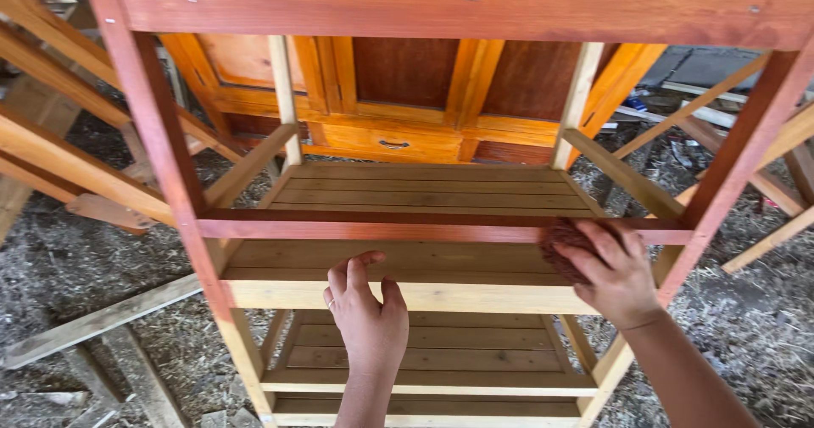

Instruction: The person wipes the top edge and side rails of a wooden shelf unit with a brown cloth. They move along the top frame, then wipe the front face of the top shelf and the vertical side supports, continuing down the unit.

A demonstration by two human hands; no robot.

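**Two hands on a half-stained slatted shelf unit**

While the left hand (366,316) rests on the pale front edge of a slatted shelf (407,258), the right hand (612,274) presses a dark reddish pad (561,243) against the stained crossbar (373,226) near its right end. The left hand's fingers are loosely curled and slightly spread over the bare wood, holding nothing; a ring shows on one finger. The right hand's fingers are bent over the pad, which sits between the palm and the rail, just where the crossbar meets the right upright (736,161).

The wooden shelf unit (424,195) fills the middle of the view and is seen from above and in front. Its top rail (458,5), left upright (153,139), right upright and middle crossbar carry a red-brown stain, while the slatted shelves, the rear posts and the lower legs are pale, unfinished wood. A lower slatted shelf (424,347) shows beneath the hands.

Behind the unit stands an orange-brown panelled cabinet (398,97) with a drawer bearing a dark metal handle (393,145). Further timber frames (59,148) lean at the left, and more pale rails cross at the right. The ground (76,267) is covered with sawdust and wood shavings, and a loose grey plank (102,319) lies on it at the lower left.
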